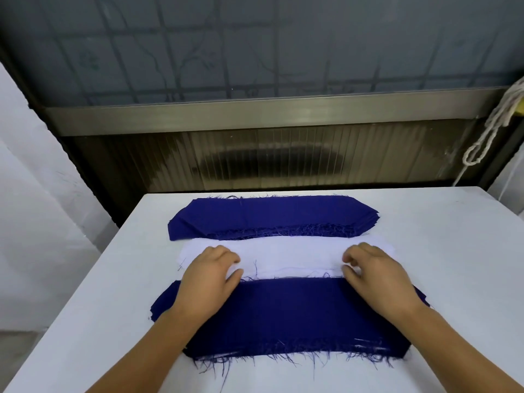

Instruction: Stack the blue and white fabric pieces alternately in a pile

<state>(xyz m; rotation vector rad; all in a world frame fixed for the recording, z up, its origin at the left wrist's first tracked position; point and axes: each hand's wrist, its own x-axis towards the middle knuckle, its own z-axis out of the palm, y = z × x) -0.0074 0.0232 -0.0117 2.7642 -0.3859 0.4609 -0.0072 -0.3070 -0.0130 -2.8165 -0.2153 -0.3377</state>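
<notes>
A stack of blue fabric pieces [269, 215] lies at the far side of the white table [453, 251]. Just in front of it sits a stack of white fabric pieces [289, 255]. Nearest me is the pile [289, 316], its top layer blue with frayed edges. My left hand [209, 279] lies over the pile's left part and pinches the near edge of the top white piece between thumb and curled fingers. My right hand [377, 279] pinches the same edge further right. That edge is slightly raised.
The table's far edge meets a dark ribbed panel [283, 160] under a metal sill. A white rope [493, 129] hangs at the right. White wall stands to the left of the table.
</notes>
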